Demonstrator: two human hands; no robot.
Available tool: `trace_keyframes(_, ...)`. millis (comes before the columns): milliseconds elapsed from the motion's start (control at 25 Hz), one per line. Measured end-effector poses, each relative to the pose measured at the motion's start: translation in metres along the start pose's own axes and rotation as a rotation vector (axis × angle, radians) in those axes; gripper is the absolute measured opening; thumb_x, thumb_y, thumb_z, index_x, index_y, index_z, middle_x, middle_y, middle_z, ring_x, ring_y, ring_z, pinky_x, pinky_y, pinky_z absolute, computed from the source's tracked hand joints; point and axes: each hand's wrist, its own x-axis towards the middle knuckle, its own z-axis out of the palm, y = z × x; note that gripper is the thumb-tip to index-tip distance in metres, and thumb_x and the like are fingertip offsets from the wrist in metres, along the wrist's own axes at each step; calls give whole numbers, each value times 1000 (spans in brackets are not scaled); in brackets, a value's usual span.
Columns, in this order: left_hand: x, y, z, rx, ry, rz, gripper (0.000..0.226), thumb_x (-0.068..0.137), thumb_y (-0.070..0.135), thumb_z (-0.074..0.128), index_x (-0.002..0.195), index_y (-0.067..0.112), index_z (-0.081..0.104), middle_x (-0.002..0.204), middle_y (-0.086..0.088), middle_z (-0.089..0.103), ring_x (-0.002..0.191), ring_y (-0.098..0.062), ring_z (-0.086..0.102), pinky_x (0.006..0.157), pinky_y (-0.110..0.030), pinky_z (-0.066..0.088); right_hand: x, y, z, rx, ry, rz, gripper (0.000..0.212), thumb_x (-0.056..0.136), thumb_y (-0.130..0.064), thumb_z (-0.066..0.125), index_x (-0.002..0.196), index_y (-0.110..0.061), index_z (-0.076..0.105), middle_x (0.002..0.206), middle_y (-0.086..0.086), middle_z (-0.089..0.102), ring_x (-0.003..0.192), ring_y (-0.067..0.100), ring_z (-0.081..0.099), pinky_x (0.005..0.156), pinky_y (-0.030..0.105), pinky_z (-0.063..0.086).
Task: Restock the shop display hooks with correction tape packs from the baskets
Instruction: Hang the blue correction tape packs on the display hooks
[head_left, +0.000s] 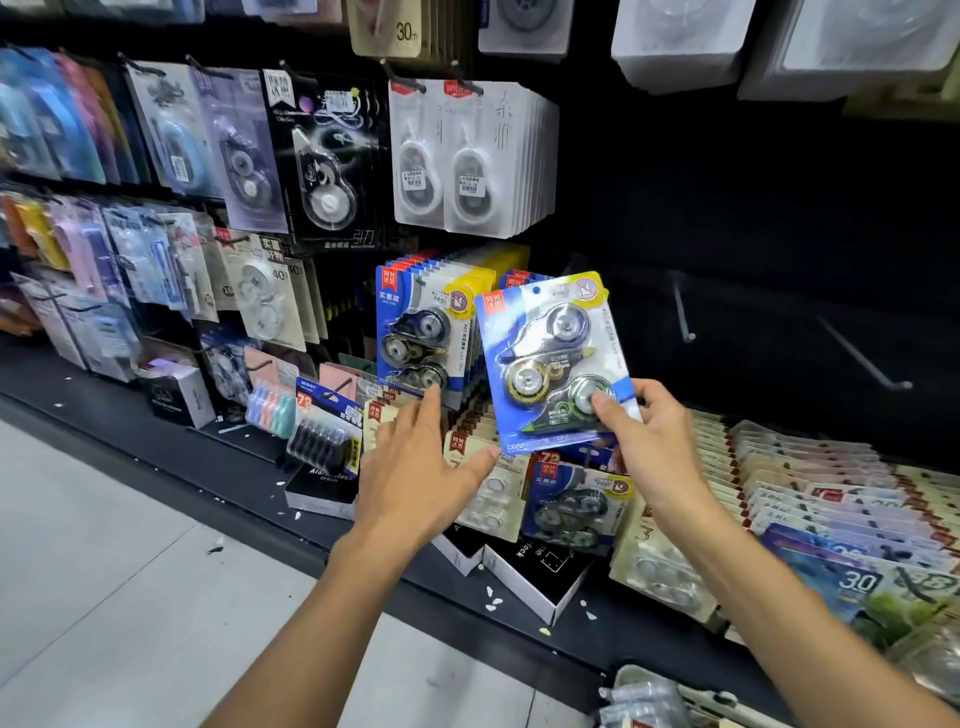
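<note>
Right hand (649, 436) is pinching the blue correction tape pack (553, 358) by its bottom right corner, held up just right of the full hook of matching packs (426, 327). Left hand (421, 467) is spread, holding nothing. Pack looks light, stiff and slick, so I'd grip the card edge.

Head view: worn on my head, looking forward and down over my arms.
Facing: the display wall (727, 218) and shelf (218, 467).
Nearness: close, within arm's reach.
</note>
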Motion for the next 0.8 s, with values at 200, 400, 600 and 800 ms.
trace_keyframes(200,0,4,0,39,39,-13,105,86,75,54,162,33,-7,171,-1,7,156,-29,11,122,-53,18,-20,1,2,14,85,-51,9,94,-34,66,99,-29,61,87,-5,72,62,3,61,53,19,46)
trace_keyframes(400,-1,4,-2,24,56,-7,103,88,74,52,161,34,-7,171,-1,7,156,-29,10,124,-52,17,-26,3,8,-23,34,-146,42,94,-36,67,130,-46,50,103,-9,74,91,9,71,71,29,56)
trace_keyframes(600,-2,4,-4,9,59,-5,101,89,73,52,162,33,-5,171,-2,10,156,-30,12,123,-52,19,-21,0,20,-22,26,-141,39,83,-58,65,122,-58,59,120,-10,69,109,26,67,91,53,56)
trace_keyframes(800,-1,2,-4,-14,88,5,99,90,71,53,162,33,-1,170,-2,13,155,-30,15,122,-50,21,-26,0,25,69,158,-159,22,93,-35,69,115,-36,70,88,-5,71,66,17,62,64,43,57)
